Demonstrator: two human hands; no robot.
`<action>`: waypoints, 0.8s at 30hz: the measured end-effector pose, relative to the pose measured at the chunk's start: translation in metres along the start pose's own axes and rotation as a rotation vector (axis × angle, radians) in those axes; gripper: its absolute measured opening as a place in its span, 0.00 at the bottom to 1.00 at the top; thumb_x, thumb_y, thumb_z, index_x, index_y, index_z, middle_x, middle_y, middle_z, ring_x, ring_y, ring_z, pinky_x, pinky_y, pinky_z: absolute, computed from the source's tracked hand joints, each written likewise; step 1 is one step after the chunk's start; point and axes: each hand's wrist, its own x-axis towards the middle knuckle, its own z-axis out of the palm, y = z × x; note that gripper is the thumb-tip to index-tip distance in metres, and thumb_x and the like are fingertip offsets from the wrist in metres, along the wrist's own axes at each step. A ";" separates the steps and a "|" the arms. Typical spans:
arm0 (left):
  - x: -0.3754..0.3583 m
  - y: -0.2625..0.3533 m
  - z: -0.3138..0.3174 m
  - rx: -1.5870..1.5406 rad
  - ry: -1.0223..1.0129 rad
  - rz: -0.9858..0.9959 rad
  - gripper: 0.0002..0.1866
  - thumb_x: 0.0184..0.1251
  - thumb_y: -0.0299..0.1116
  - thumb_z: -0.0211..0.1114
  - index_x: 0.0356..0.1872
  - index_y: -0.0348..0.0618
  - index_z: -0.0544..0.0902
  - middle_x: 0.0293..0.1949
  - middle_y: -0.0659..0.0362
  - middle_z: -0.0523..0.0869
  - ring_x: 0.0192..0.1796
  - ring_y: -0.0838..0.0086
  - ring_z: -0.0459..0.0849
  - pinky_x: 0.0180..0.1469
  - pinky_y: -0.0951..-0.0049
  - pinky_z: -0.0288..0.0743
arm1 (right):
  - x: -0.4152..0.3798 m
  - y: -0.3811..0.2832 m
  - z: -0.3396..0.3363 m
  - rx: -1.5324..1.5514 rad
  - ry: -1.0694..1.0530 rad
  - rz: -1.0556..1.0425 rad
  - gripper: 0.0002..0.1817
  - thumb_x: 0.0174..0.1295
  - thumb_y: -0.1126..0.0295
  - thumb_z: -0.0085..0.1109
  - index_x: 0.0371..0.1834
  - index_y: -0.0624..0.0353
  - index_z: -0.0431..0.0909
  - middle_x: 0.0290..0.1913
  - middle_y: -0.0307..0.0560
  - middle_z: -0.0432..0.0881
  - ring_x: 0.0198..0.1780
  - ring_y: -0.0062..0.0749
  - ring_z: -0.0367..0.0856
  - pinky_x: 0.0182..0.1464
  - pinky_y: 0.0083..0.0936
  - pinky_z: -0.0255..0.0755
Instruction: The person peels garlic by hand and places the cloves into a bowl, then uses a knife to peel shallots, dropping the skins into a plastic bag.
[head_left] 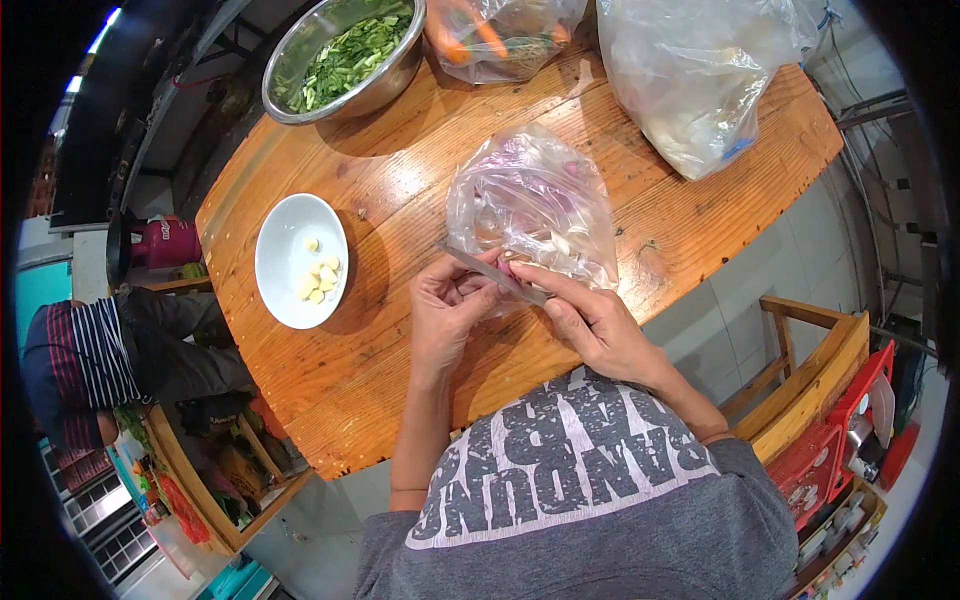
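Observation:
A narrow knife (495, 273) lies slantwise between my hands, above the near edge of a clear plastic bag (530, 195) with purplish and white pieces inside. My right hand (590, 315) is closed round the knife's right end, thumb and index finger along it. My left hand (450, 300) is closed in a pinch on a small purple-skinned piece (505, 268), which shows only partly behind the blade. To the left, a white bowl (275, 245) holds several pale peeled cloves (318, 280).
On the wooden table (400, 220) stand a metal bowl (400, 65) of chopped greens, a bag with orange vegetables (485, 40) and a large clear bag (690, 90). Another person (110, 345) is at the left. A wooden stool (800, 385) stands right.

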 end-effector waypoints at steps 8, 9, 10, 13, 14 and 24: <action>0.000 0.005 0.004 -0.037 0.002 -0.032 0.15 0.54 0.16 0.66 0.45 0.30 0.79 0.40 0.51 0.85 0.41 0.73 0.85 0.45 0.74 0.81 | 0.001 0.001 0.000 0.056 -0.008 0.029 0.19 0.70 0.67 0.43 0.63 0.53 0.68 0.59 0.55 0.74 0.60 0.46 0.74 0.58 0.33 0.69; 0.000 0.005 0.004 -0.029 0.008 -0.031 0.16 0.54 0.16 0.66 0.45 0.30 0.79 0.40 0.51 0.85 0.41 0.73 0.85 0.45 0.74 0.81 | 0.001 0.001 0.000 0.079 -0.012 0.029 0.19 0.70 0.67 0.43 0.63 0.53 0.69 0.59 0.55 0.74 0.60 0.46 0.74 0.58 0.33 0.68; 0.000 0.005 0.004 -0.029 0.009 -0.028 0.15 0.54 0.16 0.66 0.45 0.31 0.79 0.40 0.51 0.85 0.41 0.73 0.85 0.45 0.74 0.81 | 0.001 0.000 0.000 0.089 -0.015 0.032 0.19 0.70 0.67 0.43 0.63 0.53 0.69 0.60 0.55 0.74 0.60 0.46 0.73 0.59 0.33 0.68; 0.001 0.004 0.004 -0.027 0.010 -0.018 0.15 0.54 0.16 0.66 0.44 0.31 0.79 0.40 0.51 0.85 0.41 0.73 0.85 0.45 0.75 0.81 | 0.001 -0.002 0.000 0.094 -0.019 0.040 0.19 0.70 0.67 0.43 0.64 0.52 0.68 0.59 0.54 0.74 0.60 0.45 0.74 0.59 0.33 0.67; 0.001 0.002 0.002 -0.024 0.009 -0.014 0.15 0.54 0.16 0.67 0.44 0.31 0.79 0.40 0.51 0.85 0.41 0.73 0.85 0.45 0.75 0.81 | 0.001 -0.003 0.000 0.091 -0.020 0.040 0.20 0.70 0.67 0.43 0.64 0.52 0.68 0.59 0.54 0.74 0.60 0.45 0.74 0.59 0.33 0.67; 0.001 0.001 0.001 -0.051 -0.004 -0.025 0.15 0.54 0.16 0.66 0.45 0.30 0.79 0.41 0.51 0.84 0.42 0.73 0.85 0.46 0.76 0.80 | 0.002 0.004 0.001 0.150 -0.011 0.039 0.20 0.69 0.67 0.44 0.63 0.53 0.69 0.56 0.56 0.77 0.57 0.46 0.77 0.55 0.33 0.71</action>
